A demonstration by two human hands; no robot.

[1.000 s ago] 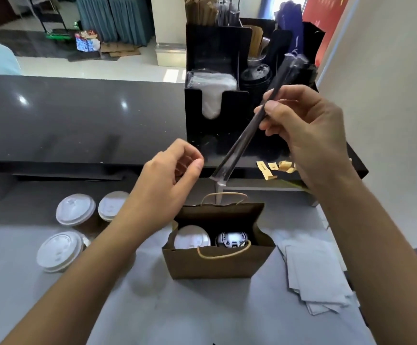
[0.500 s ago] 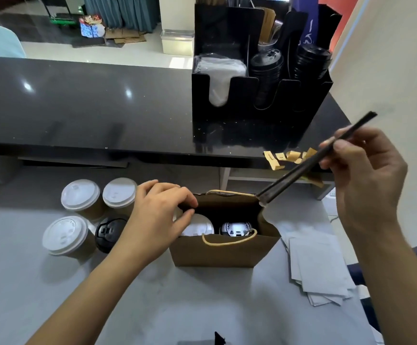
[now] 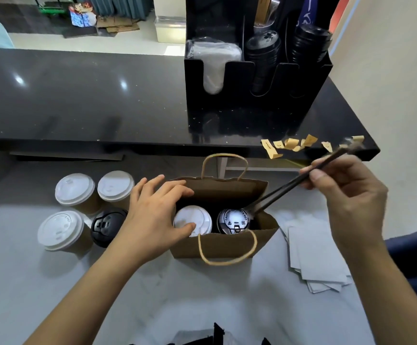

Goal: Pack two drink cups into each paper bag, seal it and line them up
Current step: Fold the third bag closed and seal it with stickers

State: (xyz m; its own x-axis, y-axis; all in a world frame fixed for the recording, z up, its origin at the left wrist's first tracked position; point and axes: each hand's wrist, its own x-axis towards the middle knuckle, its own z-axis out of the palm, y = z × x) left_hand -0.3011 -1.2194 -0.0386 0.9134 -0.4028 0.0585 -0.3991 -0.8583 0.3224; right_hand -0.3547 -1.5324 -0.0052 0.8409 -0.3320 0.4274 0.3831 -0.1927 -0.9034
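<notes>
The right hand [image 3: 349, 202] pinches a long dark wrapped straw [image 3: 294, 184], its low end dipping into the open brown paper bag [image 3: 223, 242] on the pale grey desk [image 3: 152, 300]. The left hand [image 3: 152, 220] grips the bag's left rim, thumb on the white-lidded paper cup [image 3: 195, 219] inside, beside a black-lidded cup [image 3: 233, 221]. Four more lidded cups [image 3: 61, 230] stand left of the bag; white paper sheets [image 3: 317, 257] lie right. A black lid organiser [image 3: 254, 70] sits far on the dark counter.

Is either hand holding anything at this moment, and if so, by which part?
The right hand pinches a long dark wrapped straw near its upper end. The left hand grips the left rim of the open brown paper bag.
</notes>
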